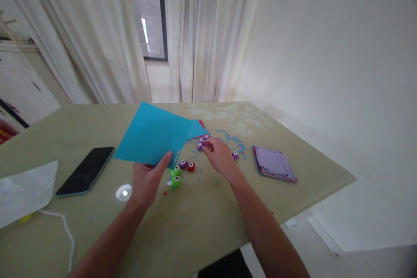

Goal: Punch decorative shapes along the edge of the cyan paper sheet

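At the near edge of the pale green table [192, 230], a dark piece of fabric [224, 265] shows below. To the left, a white cable [65, 226] curves past a thin, translucent white sheet [28, 191], and just beyond lies a flat black phone with a light-blue edge [86, 171].

The left hand [145, 182] grasps a bright-blue, four-sided sheet of paper [153, 134] at its near edge, thumb on top and the other fingers beneath, holding it tilted above the table. Just to the right of that hand stand two lime-green blocks with white eye shapes [176, 180], with a purple eyed block [183, 164] and a red eyed block [191, 167] side by side just beyond.

The right hand [221, 158] has its thumb and fingertips bent together at a cluster of small purple eyed blocks [200, 146]; whether it grips one, I cannot tell. Well to its right lies a stack of paper squares with a lilac one on top [275, 163], dotted along the edges.

Beyond the right hand, tiny blue paper bits [240, 144] lie scattered. Farther back, cream curtains [215, 30] hang beside a dark-framed window [145, 13].
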Demonstrator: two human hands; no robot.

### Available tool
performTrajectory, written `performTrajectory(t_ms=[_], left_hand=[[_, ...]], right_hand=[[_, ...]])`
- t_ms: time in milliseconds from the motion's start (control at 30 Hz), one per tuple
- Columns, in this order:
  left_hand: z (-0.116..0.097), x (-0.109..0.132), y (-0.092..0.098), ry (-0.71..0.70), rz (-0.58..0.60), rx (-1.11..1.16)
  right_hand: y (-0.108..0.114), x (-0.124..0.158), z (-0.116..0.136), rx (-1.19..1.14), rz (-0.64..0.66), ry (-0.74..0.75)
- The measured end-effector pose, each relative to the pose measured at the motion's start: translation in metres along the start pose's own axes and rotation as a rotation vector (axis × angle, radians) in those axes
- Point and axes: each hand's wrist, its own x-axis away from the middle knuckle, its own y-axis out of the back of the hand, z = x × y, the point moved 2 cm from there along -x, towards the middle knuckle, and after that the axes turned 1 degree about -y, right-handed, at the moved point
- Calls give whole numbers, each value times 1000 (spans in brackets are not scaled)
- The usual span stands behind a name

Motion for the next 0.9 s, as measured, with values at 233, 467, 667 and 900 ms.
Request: performTrajectory(t_ms=[233,467,667,900], left_hand=[[-5,8,2,42,-12,-9],[-6,13,2,72,-17,-57],[-8,12,-1,101,-1,-118],[-2,11,0,52,-18,-167]], right_hand=[[-20,-13,-10,315,151,180],[-28,-2,-9,226,220,137],[-19,-1,-10,-351,125,-37],[-15,9,14,-1063,184,-167]])
